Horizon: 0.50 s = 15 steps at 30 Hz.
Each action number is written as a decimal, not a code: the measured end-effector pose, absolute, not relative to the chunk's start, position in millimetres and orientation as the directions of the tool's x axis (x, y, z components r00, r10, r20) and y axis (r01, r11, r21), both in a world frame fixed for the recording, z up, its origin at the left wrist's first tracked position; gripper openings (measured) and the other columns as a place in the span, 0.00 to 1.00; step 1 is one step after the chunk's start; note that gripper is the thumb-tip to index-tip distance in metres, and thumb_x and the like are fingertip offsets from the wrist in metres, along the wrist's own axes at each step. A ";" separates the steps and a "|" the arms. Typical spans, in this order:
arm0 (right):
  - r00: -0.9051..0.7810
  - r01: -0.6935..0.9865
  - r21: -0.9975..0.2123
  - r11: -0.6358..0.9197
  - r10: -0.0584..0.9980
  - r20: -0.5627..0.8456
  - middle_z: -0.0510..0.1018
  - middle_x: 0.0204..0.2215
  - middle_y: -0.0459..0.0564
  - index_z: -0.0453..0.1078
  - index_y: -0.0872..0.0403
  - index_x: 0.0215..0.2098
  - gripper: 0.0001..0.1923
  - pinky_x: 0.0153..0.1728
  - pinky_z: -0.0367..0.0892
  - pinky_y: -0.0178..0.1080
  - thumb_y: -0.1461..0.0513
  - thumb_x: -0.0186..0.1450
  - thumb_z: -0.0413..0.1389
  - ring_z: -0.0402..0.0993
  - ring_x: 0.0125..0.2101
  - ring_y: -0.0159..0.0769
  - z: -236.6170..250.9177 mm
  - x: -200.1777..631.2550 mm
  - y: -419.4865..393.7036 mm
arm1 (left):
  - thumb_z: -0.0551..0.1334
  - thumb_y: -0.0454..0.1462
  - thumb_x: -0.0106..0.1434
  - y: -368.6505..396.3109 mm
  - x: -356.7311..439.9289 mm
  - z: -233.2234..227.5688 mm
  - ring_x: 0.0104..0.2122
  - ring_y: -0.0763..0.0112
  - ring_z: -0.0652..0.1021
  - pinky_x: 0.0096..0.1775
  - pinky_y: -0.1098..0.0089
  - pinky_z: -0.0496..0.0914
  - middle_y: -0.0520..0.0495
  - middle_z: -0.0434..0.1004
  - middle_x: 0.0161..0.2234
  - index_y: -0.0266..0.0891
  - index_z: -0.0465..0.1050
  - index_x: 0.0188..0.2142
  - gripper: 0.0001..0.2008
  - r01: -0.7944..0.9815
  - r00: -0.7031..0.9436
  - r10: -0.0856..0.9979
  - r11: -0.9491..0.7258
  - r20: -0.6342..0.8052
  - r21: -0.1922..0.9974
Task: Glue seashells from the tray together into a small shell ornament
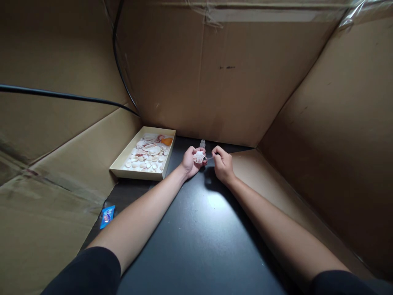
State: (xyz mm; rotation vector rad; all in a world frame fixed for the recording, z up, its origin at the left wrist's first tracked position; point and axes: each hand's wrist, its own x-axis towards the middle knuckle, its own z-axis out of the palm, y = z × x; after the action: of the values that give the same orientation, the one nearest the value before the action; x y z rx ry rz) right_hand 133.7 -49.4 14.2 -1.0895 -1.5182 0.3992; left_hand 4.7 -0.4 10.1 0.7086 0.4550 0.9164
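Observation:
My left hand (190, 162) holds a white ribbed scallop shell (199, 157) over the black table (196, 237). My right hand (222, 163) pinches a thin brush (209, 157) whose tip touches the shell's right edge. A small clear bottle (202, 144) stands just behind the shell, between my two hands. To the left lies a shallow cream box (123, 157) holding several pale shells and one orange one.
Cardboard walls (215, 73) close in the table at the back, left and right. A black cable (61, 95) runs across the left wall. A small blue wrapper (107, 216) lies at the table's left edge, beside my left forearm.

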 end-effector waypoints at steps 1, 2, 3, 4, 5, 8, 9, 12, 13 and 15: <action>0.122 0.393 -0.772 0.500 0.804 0.583 0.58 0.19 0.42 0.56 0.53 0.24 0.07 0.26 0.51 0.34 0.62 0.60 0.44 0.53 0.22 0.29 14.1 134.1 -49.0 | 0.50 0.35 0.51 -0.4 4.9 10.0 0.20 0.71 0.69 0.22 0.73 0.65 0.46 0.64 0.21 0.34 0.65 0.24 0.08 -0.552 0.537 0.840 0.415 -0.072 0.724; 0.138 0.379 -0.777 0.502 0.800 0.584 0.57 0.20 0.42 0.56 0.53 0.24 0.07 0.26 0.51 0.34 0.62 0.60 0.44 0.52 0.22 0.28 14.1 134.2 -48.7 | 0.50 0.35 0.51 -0.3 5.0 9.8 0.20 0.70 0.69 0.22 0.72 0.65 0.46 0.63 0.21 0.34 0.65 0.24 0.08 -0.546 0.537 0.840 0.416 -0.077 0.727; 0.145 0.367 -0.777 0.512 0.793 0.591 0.58 0.20 0.42 0.56 0.53 0.25 0.06 0.27 0.52 0.34 0.61 0.60 0.45 0.53 0.23 0.28 14.1 134.1 -48.6 | 0.50 0.34 0.51 -0.2 5.1 9.5 0.20 0.70 0.69 0.22 0.72 0.66 0.46 0.63 0.20 0.34 0.65 0.24 0.08 -0.544 0.539 0.839 0.414 -0.074 0.730; 0.143 0.358 -0.775 0.521 0.789 0.597 0.59 0.21 0.42 0.57 0.53 0.26 0.06 0.27 0.52 0.34 0.61 0.59 0.46 0.53 0.24 0.28 14.1 133.7 -48.5 | 0.49 0.34 0.52 -0.1 5.3 9.2 0.20 0.70 0.69 0.22 0.72 0.66 0.46 0.62 0.20 0.34 0.65 0.24 0.08 -0.546 0.541 0.838 0.410 -0.065 0.731; 0.141 0.351 -0.778 0.521 0.792 0.594 0.60 0.22 0.42 0.57 0.53 0.27 0.05 0.28 0.53 0.34 0.60 0.59 0.47 0.54 0.24 0.29 14.0 133.1 -48.3 | 0.49 0.34 0.52 0.1 5.3 8.8 0.20 0.70 0.69 0.22 0.71 0.65 0.46 0.62 0.20 0.34 0.65 0.24 0.08 -0.552 0.543 0.838 0.404 -0.053 0.729; 0.158 0.339 -0.824 0.454 0.836 0.525 0.58 0.21 0.41 0.57 0.53 0.26 0.06 0.27 0.52 0.33 0.60 0.57 0.49 0.53 0.24 0.28 12.0 132.1 -46.6 | 0.49 0.34 0.52 0.5 5.4 8.2 0.20 0.71 0.67 0.21 0.72 0.64 0.46 0.63 0.21 0.34 0.65 0.23 0.09 -0.563 0.553 0.832 0.402 -0.032 0.722; 0.170 0.335 -0.839 0.430 0.848 0.502 0.57 0.20 0.41 0.57 0.53 0.24 0.07 0.26 0.51 0.33 0.60 0.58 0.49 0.52 0.23 0.28 10.9 132.5 -45.7 | 0.49 0.34 0.52 0.6 5.4 8.3 0.19 0.71 0.67 0.21 0.72 0.63 0.46 0.62 0.21 0.34 0.65 0.22 0.09 -0.562 0.556 0.830 0.405 -0.032 0.721; 0.171 0.303 -0.843 0.444 0.845 0.506 0.57 0.19 0.41 0.56 0.53 0.24 0.07 0.25 0.51 0.33 0.59 0.58 0.48 0.52 0.23 0.29 6.8 134.8 -43.3 | 0.49 0.34 0.52 0.1 5.5 8.9 0.18 0.72 0.65 0.20 0.72 0.62 0.47 0.61 0.20 0.35 0.64 0.22 0.08 -0.555 0.565 0.824 0.420 -0.045 0.718; 0.160 0.289 -0.837 0.465 0.838 0.521 0.57 0.20 0.41 0.56 0.53 0.26 0.06 0.25 0.51 0.33 0.59 0.58 0.48 0.53 0.23 0.29 5.8 135.4 -43.0 | 0.49 0.34 0.52 -0.1 5.5 9.2 0.18 0.72 0.65 0.20 0.72 0.61 0.47 0.61 0.20 0.35 0.64 0.23 0.08 -0.558 0.562 0.826 0.422 -0.050 0.715; 0.134 0.287 -0.820 0.495 0.827 0.546 0.58 0.20 0.41 0.57 0.52 0.29 0.06 0.26 0.53 0.33 0.58 0.59 0.48 0.54 0.23 0.29 5.2 135.6 -43.5 | 0.49 0.34 0.52 -0.5 5.7 9.7 0.18 0.72 0.65 0.20 0.72 0.61 0.47 0.61 0.20 0.35 0.64 0.23 0.08 -0.565 0.554 0.831 0.420 -0.052 0.710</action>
State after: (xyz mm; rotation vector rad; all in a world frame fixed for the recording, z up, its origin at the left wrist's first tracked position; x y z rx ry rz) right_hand 135.6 -43.5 5.2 -1.0413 -1.4328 0.5171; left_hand 5.7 -0.5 9.7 0.6998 0.4325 0.9090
